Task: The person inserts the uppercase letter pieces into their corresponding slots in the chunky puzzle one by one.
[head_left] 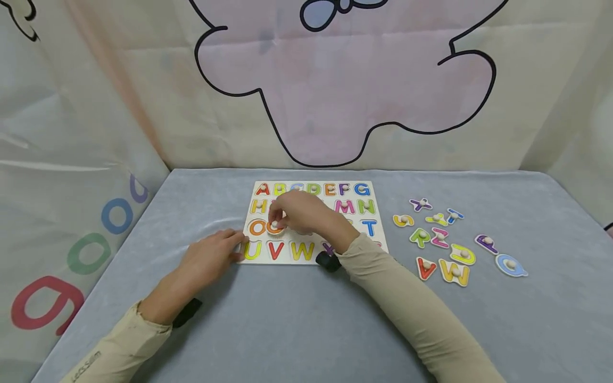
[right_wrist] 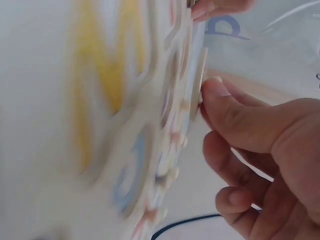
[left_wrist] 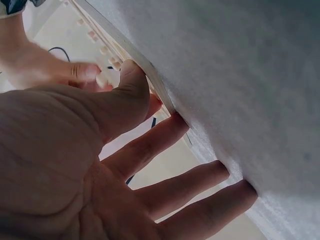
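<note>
A white alphabet puzzle board (head_left: 287,252) with bright letters lies flat on the cloth. My right hand (head_left: 306,213) reaches over its left part, thumb and fingertips pinching an orange letter O piece (head_left: 275,230) by its knob. In the right wrist view this piece (right_wrist: 199,87) appears nearly edge-on. The orange O recess (head_left: 257,227) is just left of it. At the board's left edge rests my left hand (head_left: 210,260). Its thumb (left_wrist: 131,75) touches the board's rim, and the other fingers extend straight onto the cloth beside it.
Right of the board lie several loose knobbed letters, among them a red V (head_left: 425,268), a yellow W (head_left: 454,273), a green R (head_left: 420,238), a purple P (head_left: 486,243) and a blue Q (head_left: 510,265). Letters such as the A (head_left: 262,189) sit in the top row.
</note>
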A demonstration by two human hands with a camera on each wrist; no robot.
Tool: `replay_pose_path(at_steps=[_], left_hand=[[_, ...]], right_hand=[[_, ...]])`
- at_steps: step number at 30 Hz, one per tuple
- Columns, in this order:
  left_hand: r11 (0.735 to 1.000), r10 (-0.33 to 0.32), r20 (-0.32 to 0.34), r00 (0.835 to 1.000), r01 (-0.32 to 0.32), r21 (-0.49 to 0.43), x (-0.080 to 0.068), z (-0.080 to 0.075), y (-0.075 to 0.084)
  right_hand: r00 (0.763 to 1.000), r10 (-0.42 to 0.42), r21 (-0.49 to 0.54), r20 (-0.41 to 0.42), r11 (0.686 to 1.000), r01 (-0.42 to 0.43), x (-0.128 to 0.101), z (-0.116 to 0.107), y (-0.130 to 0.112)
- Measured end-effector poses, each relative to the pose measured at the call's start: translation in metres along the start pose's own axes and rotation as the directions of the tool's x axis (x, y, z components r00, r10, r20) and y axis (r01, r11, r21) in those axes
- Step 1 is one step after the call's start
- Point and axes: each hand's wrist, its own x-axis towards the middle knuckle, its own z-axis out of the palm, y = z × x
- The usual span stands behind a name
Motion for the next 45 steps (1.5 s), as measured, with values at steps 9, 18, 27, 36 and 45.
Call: replay_pose_path(at_steps=[9,18,27,36,45], left_hand=[[1.000,0.030,-0.049,0.998,-0.030,0.005,-0.001,0.001,0.000],[1.000,0.018,-0.042,0.999,-0.018,0.005,-0.002,0.001,0.001],[1.000,-0.018,0.020,1.000,0.018,0.000,0.000,0.000,0.004],[0.999,-0.029,0.025,0.999,0.029,0.013,0.000,-0.001,0.002],[0.999,-0.025,0.017,1.000,0.025,0.027,-0.001,0.002,0.005]], right_hand=[[0.999,0.008,0.009,0.044,1.000,-0.008,0.034,0.007,-0.020],[0.996,-0.009,0.024,0.089,1.000,0.007,0.037,0.011,-0.022],[0.999,-0.037,0.068,0.008,0.997,0.036,-0.014,-0.023,0.019],[0.991,0.084,0.006,-0.101,0.996,-0.084,-0.107,-0.064,0.073],[0.956,0.248,0.033,-0.155,0.969,-0.245,-0.195,-0.087,0.154]])
